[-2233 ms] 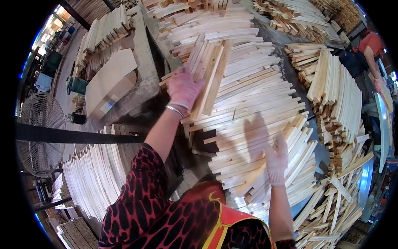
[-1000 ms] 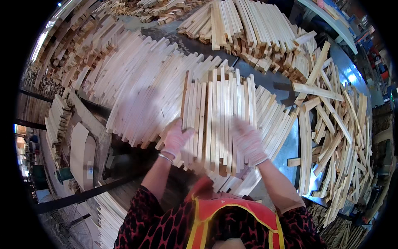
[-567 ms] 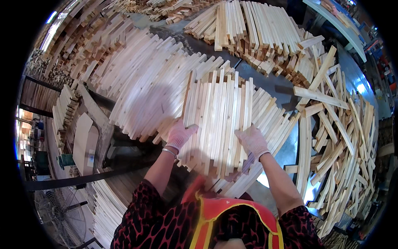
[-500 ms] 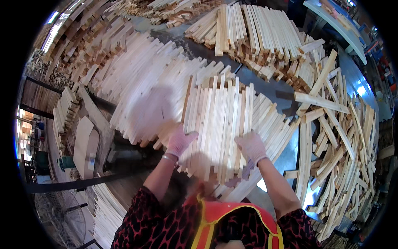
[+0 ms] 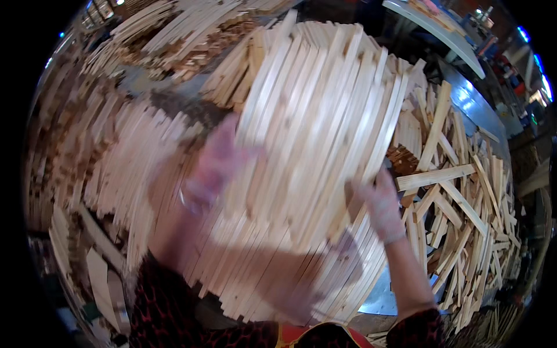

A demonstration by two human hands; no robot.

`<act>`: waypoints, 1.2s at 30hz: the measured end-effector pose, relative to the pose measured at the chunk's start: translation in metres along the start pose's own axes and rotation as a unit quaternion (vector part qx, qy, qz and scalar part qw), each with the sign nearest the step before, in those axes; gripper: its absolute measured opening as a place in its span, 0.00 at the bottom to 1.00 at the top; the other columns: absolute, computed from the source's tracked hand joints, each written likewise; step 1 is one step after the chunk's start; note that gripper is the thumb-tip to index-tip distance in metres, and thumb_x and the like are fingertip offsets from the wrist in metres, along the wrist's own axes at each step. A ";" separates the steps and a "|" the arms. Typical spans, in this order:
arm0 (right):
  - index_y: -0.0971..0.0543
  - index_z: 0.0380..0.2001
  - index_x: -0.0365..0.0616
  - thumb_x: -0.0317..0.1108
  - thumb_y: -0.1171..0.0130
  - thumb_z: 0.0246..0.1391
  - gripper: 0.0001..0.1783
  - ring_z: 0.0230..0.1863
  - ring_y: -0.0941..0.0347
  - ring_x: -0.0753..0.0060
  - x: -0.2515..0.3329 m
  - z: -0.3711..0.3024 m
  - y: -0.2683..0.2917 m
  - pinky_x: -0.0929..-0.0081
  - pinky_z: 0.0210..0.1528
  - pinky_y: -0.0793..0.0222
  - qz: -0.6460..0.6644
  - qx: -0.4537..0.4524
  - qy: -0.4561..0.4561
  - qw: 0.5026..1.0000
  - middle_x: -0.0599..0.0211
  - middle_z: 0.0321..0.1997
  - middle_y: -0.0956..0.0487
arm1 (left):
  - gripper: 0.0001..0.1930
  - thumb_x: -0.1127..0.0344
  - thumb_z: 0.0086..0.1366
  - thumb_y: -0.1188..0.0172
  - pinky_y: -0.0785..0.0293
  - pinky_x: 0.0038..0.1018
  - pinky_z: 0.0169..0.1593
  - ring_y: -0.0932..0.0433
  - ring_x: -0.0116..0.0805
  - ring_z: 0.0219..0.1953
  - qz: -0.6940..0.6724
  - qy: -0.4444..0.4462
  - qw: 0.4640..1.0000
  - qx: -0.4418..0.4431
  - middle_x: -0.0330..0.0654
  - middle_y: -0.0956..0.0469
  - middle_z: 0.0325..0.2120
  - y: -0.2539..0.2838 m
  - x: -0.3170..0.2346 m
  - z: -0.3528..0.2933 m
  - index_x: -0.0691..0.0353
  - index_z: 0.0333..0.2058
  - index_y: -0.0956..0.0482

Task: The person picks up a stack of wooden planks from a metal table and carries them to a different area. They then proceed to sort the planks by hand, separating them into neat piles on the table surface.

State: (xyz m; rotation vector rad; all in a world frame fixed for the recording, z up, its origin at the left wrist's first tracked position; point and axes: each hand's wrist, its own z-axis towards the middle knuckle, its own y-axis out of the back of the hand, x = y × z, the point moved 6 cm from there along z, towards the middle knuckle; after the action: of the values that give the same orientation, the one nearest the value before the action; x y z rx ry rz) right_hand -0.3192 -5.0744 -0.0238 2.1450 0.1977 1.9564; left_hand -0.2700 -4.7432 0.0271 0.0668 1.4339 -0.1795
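A wide bundle of pale wooden strips [image 5: 313,133] hangs between my two hands, raised and tilted above the stacks. My left hand [image 5: 217,159], in a light glove and blurred by motion, presses the bundle's left side with its thumb over the top. On the opposite side my right hand [image 5: 380,209], also gloved, grips the lower right edge; its fingertips are partly hidden. Below the bundle lies a flat layer of similar wooden strips [image 5: 232,261], shaded by the bundle and my arms.
Loose, crossed wood offcuts [image 5: 458,214] pile up at the right, beside a strip of shiny metal table [image 5: 377,293]. More stacked strips [image 5: 127,168] spread over the left. Further stacks [image 5: 203,35] stand at the back, and a pale bench [image 5: 441,29] is at the far right.
Both hands have moved away from me, lifting the bundle up off the layer below and carrying it forward. The view has shifted, so the offcuts and stacks appear moved.
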 end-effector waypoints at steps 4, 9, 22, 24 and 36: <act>0.27 0.61 0.41 0.36 0.37 0.60 0.27 0.47 0.23 0.75 0.082 0.151 0.029 0.71 0.53 0.27 0.040 -0.031 0.056 0.997 0.68 0.46 0.18 | 0.31 0.51 0.66 0.33 0.25 0.37 0.59 0.19 0.44 0.53 0.460 -0.052 0.883 0.080 0.51 0.18 0.52 0.006 -0.030 0.228 0.68 0.59 0.24; 0.30 0.65 0.43 0.45 0.37 0.60 0.34 0.60 0.26 0.60 0.016 0.285 0.048 0.64 0.63 0.30 -0.325 0.024 0.077 0.942 0.58 0.59 0.22 | 0.38 0.32 0.62 0.38 0.27 0.35 0.60 0.20 0.48 0.55 0.483 0.078 0.862 0.130 0.54 0.17 0.52 -0.027 0.079 0.387 0.62 0.55 0.17; 0.34 0.69 0.42 0.51 0.37 0.59 0.41 0.60 0.26 0.51 0.028 0.266 0.052 0.62 0.61 0.31 -0.343 -0.101 0.096 0.929 0.47 0.57 0.22 | 0.43 0.35 0.64 0.39 0.29 0.40 0.65 0.25 0.53 0.62 0.609 -0.068 0.787 0.065 0.57 0.25 0.63 -0.034 0.085 0.335 0.68 0.65 0.28; 0.31 0.66 0.39 0.48 0.36 0.60 0.37 0.52 0.24 0.63 0.017 0.221 0.062 0.70 0.54 0.30 -0.207 -0.098 0.132 0.965 0.57 0.50 0.19 | 0.42 0.42 0.65 0.36 0.34 0.40 0.69 0.31 0.52 0.68 0.582 -0.145 0.799 -0.032 0.58 0.30 0.66 -0.032 0.044 0.227 0.68 0.67 0.31; 0.45 0.75 0.30 0.52 0.35 0.63 0.51 0.72 0.34 0.50 -0.218 -0.315 0.115 0.65 0.73 0.40 -0.131 0.044 -0.342 0.929 0.40 0.73 0.32 | 0.41 0.56 0.64 0.31 0.39 0.45 0.73 0.36 0.59 0.70 0.616 0.261 0.684 -0.291 0.62 0.35 0.68 0.098 0.088 -0.358 0.71 0.69 0.37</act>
State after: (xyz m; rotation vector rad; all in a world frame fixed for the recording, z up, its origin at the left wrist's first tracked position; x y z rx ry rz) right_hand -0.6605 -5.2160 -0.1784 2.5499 0.4184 0.9921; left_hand -0.5931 -4.5988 -0.1148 0.5787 1.6410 1.5281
